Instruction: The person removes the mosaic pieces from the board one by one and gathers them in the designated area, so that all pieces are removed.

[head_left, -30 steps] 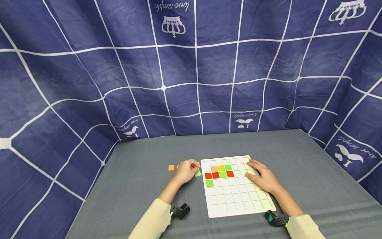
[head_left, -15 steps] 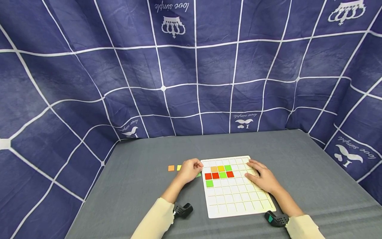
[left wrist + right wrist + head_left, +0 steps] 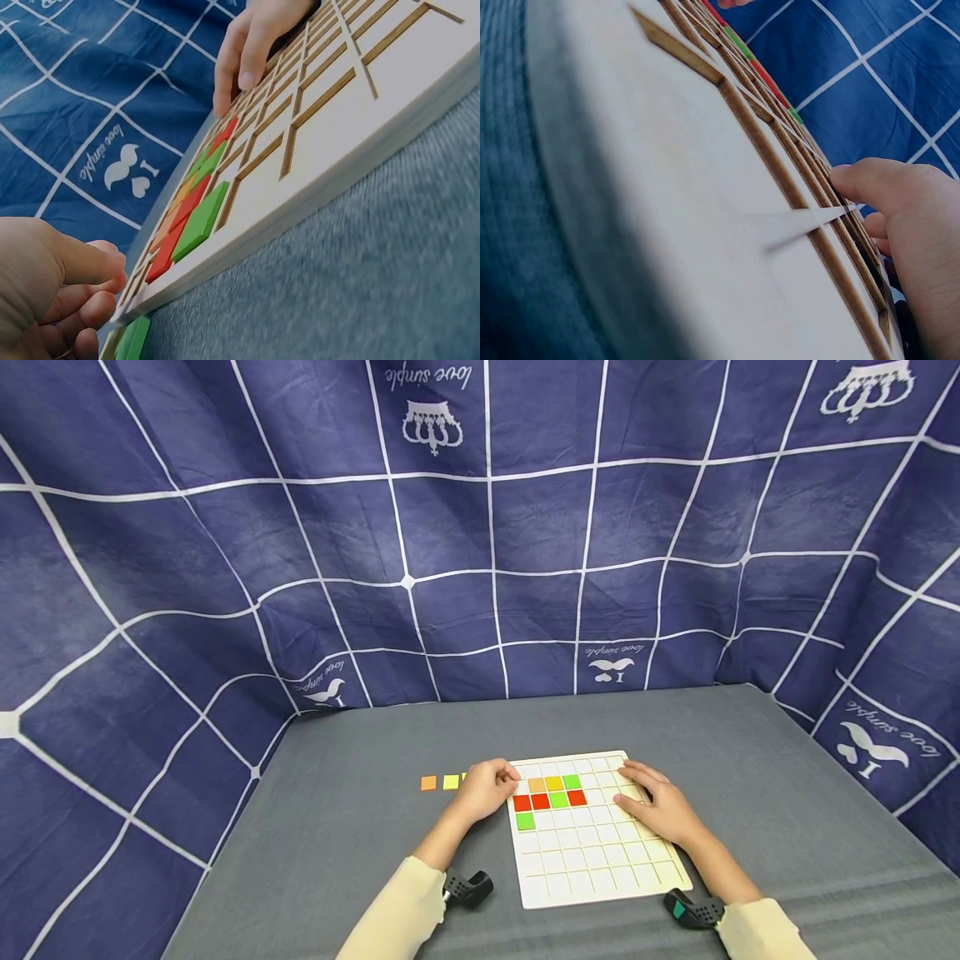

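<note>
A white gridded board (image 3: pixel 600 887) lies on the grey table, carrying red, green, yellow and orange square tiles in its upper left part, among them a green tile (image 3: pixel 525 821). At the board's upper left corner, my left hand (image 3: pixel 486 790) has thumb and index finger pinched together on a square tile, which the fingers hide. My right hand (image 3: pixel 660 806) rests with spread fingers on the board's right edge. In the left wrist view, a loose green tile (image 3: pixel 135 337) lies beside the board, just below the left fingertips.
Left of the left hand, an orange tile (image 3: pixel 428 783) and a yellow tile (image 3: pixel 451 782) lie on the grey cloth (image 3: pixel 360 827); another yellow one is partly covered by the hand. A blue checked curtain (image 3: pixel 450 527) surrounds the table at the back and sides.
My left hand has moved right from the loose tiles to the board's upper left corner, with its fingers kept together. The right hand stays in place, and the tiles on the board have not changed.
</note>
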Demonstrator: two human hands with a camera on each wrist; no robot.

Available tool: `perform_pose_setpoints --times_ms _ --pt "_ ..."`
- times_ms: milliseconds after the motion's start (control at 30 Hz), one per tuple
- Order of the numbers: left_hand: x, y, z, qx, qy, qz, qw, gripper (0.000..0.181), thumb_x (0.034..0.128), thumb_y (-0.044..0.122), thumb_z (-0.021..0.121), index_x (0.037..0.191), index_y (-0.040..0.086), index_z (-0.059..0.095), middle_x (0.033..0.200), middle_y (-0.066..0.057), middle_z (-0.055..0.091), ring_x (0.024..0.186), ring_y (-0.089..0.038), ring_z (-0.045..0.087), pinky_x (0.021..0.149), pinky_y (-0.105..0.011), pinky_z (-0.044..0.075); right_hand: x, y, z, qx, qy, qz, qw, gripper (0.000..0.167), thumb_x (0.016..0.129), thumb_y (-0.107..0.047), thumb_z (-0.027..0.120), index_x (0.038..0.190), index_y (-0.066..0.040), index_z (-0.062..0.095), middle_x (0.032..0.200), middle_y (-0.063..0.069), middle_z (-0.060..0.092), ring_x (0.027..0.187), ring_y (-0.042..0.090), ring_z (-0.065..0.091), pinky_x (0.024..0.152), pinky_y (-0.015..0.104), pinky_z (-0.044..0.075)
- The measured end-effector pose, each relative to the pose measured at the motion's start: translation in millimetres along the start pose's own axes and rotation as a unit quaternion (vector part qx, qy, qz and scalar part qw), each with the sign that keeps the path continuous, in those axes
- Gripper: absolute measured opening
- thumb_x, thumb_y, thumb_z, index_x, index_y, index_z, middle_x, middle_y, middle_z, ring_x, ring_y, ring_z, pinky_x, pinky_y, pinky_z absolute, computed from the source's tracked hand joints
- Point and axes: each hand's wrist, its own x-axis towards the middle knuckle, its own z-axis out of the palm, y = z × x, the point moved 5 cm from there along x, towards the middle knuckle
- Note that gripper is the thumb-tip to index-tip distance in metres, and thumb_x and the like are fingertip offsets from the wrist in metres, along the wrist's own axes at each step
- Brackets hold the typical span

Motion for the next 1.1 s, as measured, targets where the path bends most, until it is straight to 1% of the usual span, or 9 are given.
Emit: perform_pose_setpoints --times_ms 200,467,600,700,867,967,1100 --pt "3.8 4.0 5.6 -0.010 -0.002 0.002 1.0000 0.007 0.0867 0.001 0.068 0.086 0.008 0.068 0.072 0.005 0.058 0.063 -0.006 0.050 0.060 -0.022 0.043 1.0 1 1 0.000 0.000 0.002 1.0000 0.055 0.090 -0.033 0.070 0.132 0.000 0.058 0.142 0.020 0.047 0.130 0.044 0.040 0.100 0.062 0.033" --pt "6.9 6.6 16.7 -0.001 -0.002 0.006 1.0000 0.006 0.0863 0.002 0.070 0.086 0.008 0.069 0.073 0.006 0.060 0.064 -0.005 0.052 0.061 -0.022 0.045 1.7 1 1 0.001 -0.003 0.003 1.0000 0.055 0.090 -0.034 0.070 0.132 0.000 0.057 0.142 0.020 0.046 0.131 0.044 0.039 0.100 0.061 0.033" --pt "9.1 8.2 21.0 0.016 0.006 0.008 0.9998 0.006 0.0861 0.003 0.072 0.086 0.008 0.069 0.076 0.005 0.059 0.067 -0.007 0.053 0.065 -0.022 0.045 2.1 0 -1 0.002 0.001 0.002 1.0000 0.055 0.090 -0.033 0.070 0.132 0.000 0.057 0.142 0.020 0.047 0.130 0.045 0.040 0.100 0.062 0.032" --pt "10.3 9.3 22.8 0.039 0.013 0.011 0.9991 0.006 0.0858 0.004 0.072 0.088 0.008 0.068 0.078 0.004 0.059 0.070 -0.008 0.054 0.067 -0.023 0.045 1.8 0 -1 0.002 0.002 0.001 1.0000 0.055 0.089 -0.032 0.070 0.132 0.001 0.058 0.142 0.020 0.047 0.130 0.045 0.040 0.099 0.062 0.033" --pt "11.3 9.4 25.6 0.068 0.015 0.005 0.9975 0.004 0.0858 0.007 0.072 0.089 0.007 0.070 0.079 0.002 0.057 0.072 -0.011 0.055 0.068 -0.025 0.045 1.0 -1 -1 0.002 -0.002 0.002 1.0000 0.055 0.090 -0.032 0.070 0.132 0.001 0.057 0.142 0.020 0.047 0.130 0.045 0.040 0.100 0.062 0.033" --pt "11.7 10.7 26.1 0.078 0.016 0.002 0.9968 0.002 0.0870 0.009 0.070 0.088 0.007 0.071 0.079 0.002 0.056 0.072 -0.012 0.053 0.068 -0.026 0.044 0.8 -2 -1 0.003 -0.003 0.004 1.0000 0.055 0.090 -0.032 0.070 0.132 0.001 0.057 0.142 0.020 0.047 0.131 0.045 0.040 0.100 0.062 0.033" --pt "13.2 12.2 26.4 0.097 0.019 -0.003 0.9951 0.009 0.0914 0.011 0.065 0.086 0.009 0.072 0.079 0.003 0.056 0.073 -0.013 0.053 0.069 -0.026 0.044 0.5 -2 -1 0.004 -0.004 0.004 1.0000 0.055 0.090 -0.032 0.070 0.132 0.000 0.057 0.142 0.020 0.047 0.131 0.045 0.040 0.100 0.062 0.032"
